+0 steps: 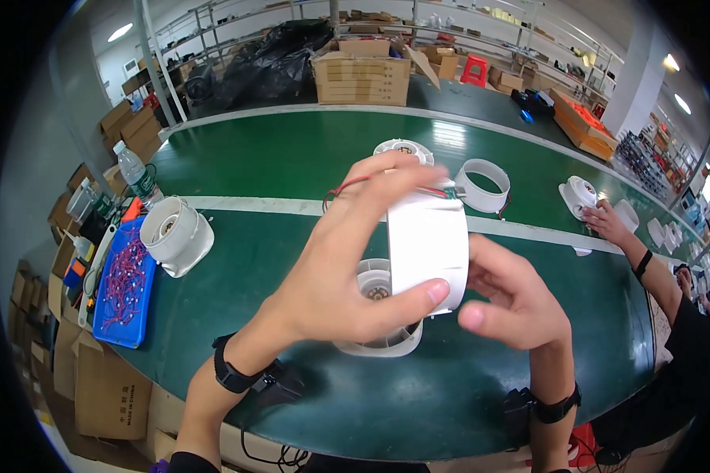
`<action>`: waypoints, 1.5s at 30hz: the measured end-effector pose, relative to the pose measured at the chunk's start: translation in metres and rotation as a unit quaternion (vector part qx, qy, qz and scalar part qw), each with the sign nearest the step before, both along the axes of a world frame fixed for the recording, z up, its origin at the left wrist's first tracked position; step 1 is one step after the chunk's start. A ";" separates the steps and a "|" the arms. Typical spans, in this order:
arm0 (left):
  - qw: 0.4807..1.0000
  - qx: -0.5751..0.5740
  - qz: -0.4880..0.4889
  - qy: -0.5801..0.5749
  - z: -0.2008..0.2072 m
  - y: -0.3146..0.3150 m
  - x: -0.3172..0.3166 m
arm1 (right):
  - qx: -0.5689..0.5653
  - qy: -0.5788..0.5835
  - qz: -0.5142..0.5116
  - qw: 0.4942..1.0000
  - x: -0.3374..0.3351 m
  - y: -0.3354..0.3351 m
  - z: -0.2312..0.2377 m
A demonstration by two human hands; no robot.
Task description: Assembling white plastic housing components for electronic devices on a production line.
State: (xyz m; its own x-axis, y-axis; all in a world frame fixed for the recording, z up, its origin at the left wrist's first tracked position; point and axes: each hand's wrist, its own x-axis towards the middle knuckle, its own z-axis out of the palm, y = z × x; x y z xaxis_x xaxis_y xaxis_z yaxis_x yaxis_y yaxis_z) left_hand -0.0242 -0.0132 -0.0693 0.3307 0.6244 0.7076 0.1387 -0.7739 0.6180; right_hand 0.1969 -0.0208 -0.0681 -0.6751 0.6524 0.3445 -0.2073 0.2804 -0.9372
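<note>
- Left hand (327,264) gripped the white ring (427,244) between thumb and fingers, apparently steadying it.
- Right hand (525,303) curled half-open beside it; contact unclear.

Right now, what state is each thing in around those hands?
Left hand: gripping white cylinder
White cylinder: held
Right hand: half-curled, thumb clear of cylinder
Central white housing: partly hidden
Left white housing: open-topped, unheld
White ring: unheld
Blue tray: holding wires
Plastic bottle: capped, upright
</note>
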 end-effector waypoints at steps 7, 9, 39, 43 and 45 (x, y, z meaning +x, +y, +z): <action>0.985 0.140 0.046 0.085 -0.002 0.002 0.004 | -0.071 -0.005 -0.002 0.997 0.001 -0.001 0.004; 0.989 0.134 0.042 0.040 -0.002 0.000 0.004 | -0.064 -0.020 -0.008 0.998 0.001 -0.002 0.005; 0.924 -0.133 0.260 0.246 0.036 0.000 -0.048 | 0.356 -0.373 -0.178 0.838 -0.002 -0.003 0.003; 0.952 -0.029 0.032 0.303 0.016 -0.005 -0.038 | 0.448 -0.329 -0.134 0.820 -0.007 -0.002 -0.009; 0.927 -0.129 0.051 0.350 0.022 -0.011 -0.029 | 0.443 -0.332 -0.133 0.822 -0.010 -0.007 -0.004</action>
